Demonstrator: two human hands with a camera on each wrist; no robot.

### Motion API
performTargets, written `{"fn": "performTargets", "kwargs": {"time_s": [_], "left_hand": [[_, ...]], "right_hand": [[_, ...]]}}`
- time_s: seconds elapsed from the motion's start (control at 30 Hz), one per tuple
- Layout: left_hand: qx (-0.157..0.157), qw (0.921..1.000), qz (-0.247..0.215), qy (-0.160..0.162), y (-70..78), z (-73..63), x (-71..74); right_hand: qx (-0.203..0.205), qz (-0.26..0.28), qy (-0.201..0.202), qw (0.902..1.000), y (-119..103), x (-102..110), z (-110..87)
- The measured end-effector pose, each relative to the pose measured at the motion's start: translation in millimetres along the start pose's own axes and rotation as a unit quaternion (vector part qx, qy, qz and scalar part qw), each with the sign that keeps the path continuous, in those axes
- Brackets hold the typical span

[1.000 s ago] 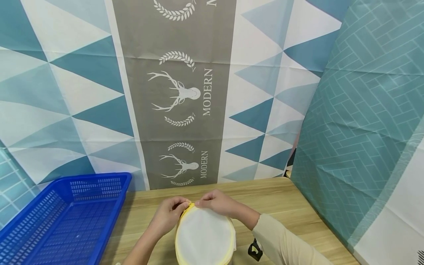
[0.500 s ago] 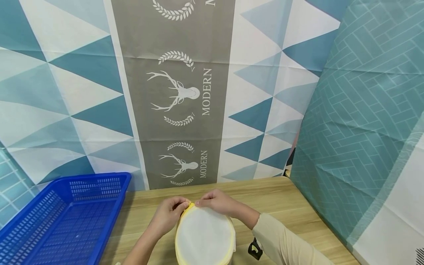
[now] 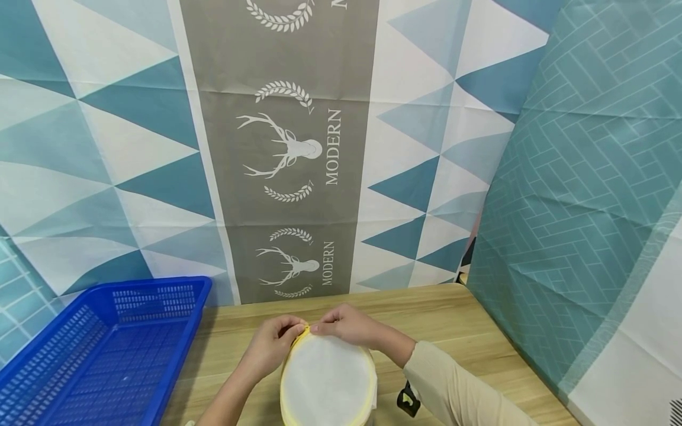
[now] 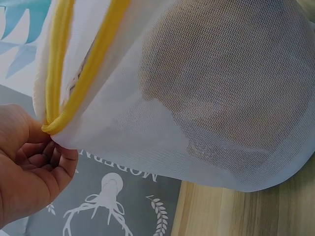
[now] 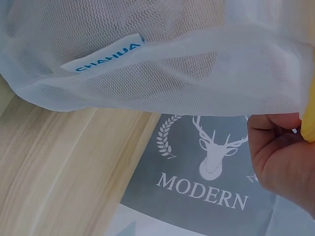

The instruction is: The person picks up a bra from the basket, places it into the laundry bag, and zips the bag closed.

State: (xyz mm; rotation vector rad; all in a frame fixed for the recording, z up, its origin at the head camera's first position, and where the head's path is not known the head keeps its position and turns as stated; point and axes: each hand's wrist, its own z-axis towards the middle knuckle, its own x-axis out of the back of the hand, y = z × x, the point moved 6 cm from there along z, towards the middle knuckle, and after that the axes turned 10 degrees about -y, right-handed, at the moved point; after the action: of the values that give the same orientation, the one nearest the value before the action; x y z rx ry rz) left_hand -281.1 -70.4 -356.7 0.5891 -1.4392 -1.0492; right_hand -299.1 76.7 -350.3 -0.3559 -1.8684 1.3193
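Note:
A white mesh laundry bag with a yellow zipper edge stands between the hands, its round top facing up in the head view. At the far edge, my left hand pinches the zipper's end between thumb and forefinger. Close beside it, my right hand pinches the same rim. The left wrist view shows the yellow zipper bands meeting at the left fingertips and spreading apart above them. A brownish shape shows through the mesh. On the bag's side is a white label reading CHAHUA.
A blue plastic basket stands on the left of the wooden table. By the right sleeve sits a small black object. Patterned cloth hangs behind the table, and a teal sheet runs along the right.
My right hand has shifted slightly left along the rim, toward the left hand. The bag and the black object have moved a little left too; the left hand stays in place.

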Motion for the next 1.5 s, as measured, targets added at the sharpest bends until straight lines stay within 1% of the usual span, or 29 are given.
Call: {"fn": "performTargets", "kwargs": {"time_s": [0.3,0.53,0.8,1.03,1.33,1.5], "left_hand": [[0.005,0.9998,0.014,0.009,-1.2,-0.7,0.5],[0.003,0.9997,0.023,0.007,-0.6,0.4,-0.1],[0.001,0.9999,0.014,0.001,0.0,0.5,0.5],[0.009,0.9997,0.022,0.005,-1.3,1.1,1.8],[0.009,0.9993,0.033,0.013,-1.0,0.2,3.5],[0.013,0.9994,0.029,0.012,-1.1,-0.1,3.5]], "right_hand": [[-0.011,0.002,0.026,0.9996,5.5,7.5,-4.2],[-0.009,0.004,0.020,0.9997,4.6,6.7,-4.4],[-0.002,-0.015,-0.002,0.9999,-1.0,4.1,-0.8],[-0.008,-0.008,0.010,0.9999,-0.6,2.8,-0.4],[-0.006,-0.005,0.023,0.9997,-1.2,4.7,-2.2],[-0.006,-0.002,0.030,0.9995,-0.1,5.3,-2.6]]}}
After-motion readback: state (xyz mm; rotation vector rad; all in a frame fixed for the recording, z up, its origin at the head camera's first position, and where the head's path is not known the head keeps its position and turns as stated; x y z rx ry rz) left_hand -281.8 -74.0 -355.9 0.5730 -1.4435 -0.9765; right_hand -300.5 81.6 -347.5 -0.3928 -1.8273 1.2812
